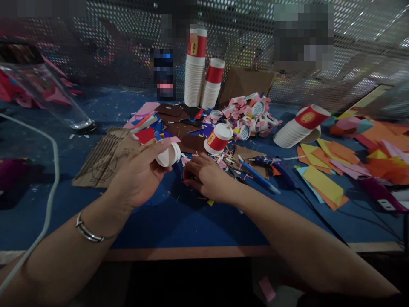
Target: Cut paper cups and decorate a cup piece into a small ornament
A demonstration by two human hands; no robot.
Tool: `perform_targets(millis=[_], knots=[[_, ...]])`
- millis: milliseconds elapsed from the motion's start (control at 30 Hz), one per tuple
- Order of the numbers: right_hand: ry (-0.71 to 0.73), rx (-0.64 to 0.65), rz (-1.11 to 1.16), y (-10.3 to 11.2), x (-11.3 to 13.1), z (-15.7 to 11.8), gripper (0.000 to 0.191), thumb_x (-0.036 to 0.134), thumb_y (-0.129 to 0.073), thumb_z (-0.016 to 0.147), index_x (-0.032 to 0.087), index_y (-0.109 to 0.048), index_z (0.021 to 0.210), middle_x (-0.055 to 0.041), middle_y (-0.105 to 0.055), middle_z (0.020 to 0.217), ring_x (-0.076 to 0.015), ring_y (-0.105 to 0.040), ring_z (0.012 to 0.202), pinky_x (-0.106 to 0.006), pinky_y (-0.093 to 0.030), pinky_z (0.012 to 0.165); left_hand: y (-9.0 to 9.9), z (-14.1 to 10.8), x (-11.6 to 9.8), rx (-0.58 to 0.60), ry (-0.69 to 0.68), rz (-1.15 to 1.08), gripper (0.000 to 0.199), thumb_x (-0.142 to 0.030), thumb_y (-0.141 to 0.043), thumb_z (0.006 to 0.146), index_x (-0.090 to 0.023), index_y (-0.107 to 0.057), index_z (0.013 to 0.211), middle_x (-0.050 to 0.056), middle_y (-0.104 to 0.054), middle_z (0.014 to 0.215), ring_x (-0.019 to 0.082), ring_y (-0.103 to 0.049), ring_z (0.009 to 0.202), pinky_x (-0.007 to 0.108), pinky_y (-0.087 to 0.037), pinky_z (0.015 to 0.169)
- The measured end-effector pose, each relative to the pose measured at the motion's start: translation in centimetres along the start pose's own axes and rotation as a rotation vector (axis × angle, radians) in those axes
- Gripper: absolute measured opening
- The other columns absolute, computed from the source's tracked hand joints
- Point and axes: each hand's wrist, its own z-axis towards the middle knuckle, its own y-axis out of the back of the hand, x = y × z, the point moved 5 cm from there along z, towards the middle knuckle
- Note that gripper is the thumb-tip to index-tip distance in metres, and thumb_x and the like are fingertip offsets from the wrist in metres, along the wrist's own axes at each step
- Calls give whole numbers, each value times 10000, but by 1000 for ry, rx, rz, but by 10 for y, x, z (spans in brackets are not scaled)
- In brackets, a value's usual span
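My left hand is closed around a small, round white paper cup piece, with a strip of pink paper at its upper edge. Just to its right, my right hand reaches down to the table with its fingers curled; whatever lies in them is hidden. Paper scraps are strewn beside those fingers. A red and white paper cup stands upside down just beyond my right hand. Farther back is a heap of small white pieces with pink paper parts.
Tall stacks of paper cups stand at the back, and another stack leans at the right. A blue glue gun, a pen and coloured paper lie right. Corrugated cardboard, a glass bottle and a white cable are left.
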Motion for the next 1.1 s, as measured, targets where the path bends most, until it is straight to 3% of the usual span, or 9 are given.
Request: perform_targets(millis=[100,267,467,667,967,1100], knots=[[-23,-72,89,11,-2,-4,51,187,-675,995,162,-666,951,-101,-699,991,-243,-593,969,-403,-450,922,2,-1,0,-3,43,11,96,-150,-753,812,-168,-706,730,2,-694,745,112,-584,695,210,-451,578],[5,-293,347,34,-6,-19,70,141,-590,943,203,-621,957,-48,-726,955,-200,-648,897,-344,-486,819,3,-1,7,6,232,72,73,-106,-647,689,-166,-688,681,19,-654,690,142,-567,660,239,-482,578],[70,-445,302,40,-4,-27,69,207,-591,976,196,-659,976,-60,-744,949,-202,-653,885,-344,-495,802,-2,-2,17,132,314,90,83,-145,-648,657,-168,-717,697,67,-709,747,188,-621,710,302,-536,665],[83,-454,251,40,-2,-28,92,225,-576,1005,205,-665,995,-67,-750,963,-215,-668,919,-360,-511,839,-3,-4,17,83,339,75,166,-133,-666,600,-129,-734,751,75,-762,860,183,-653,805,263,-548,708],[110,-495,308,40,1,-29,52,214,-616,1011,190,-659,1027,-57,-742,969,-198,-682,915,-335,-523,835,-6,-5,18,-5,294,52,113,-73,-671,616,-124,-732,696,54,-728,774,150,-645,773,213,-545,695],[104,-478,343,38,0,-29,54,217,-618,1009,194,-656,1040,-46,-739,975,-183,-679,893,-331,-522,819,-2,-3,18,7,287,62,104,-79,-668,639,-156,-713,693,34,-692,750,149,-615,727,234,-539,656]])
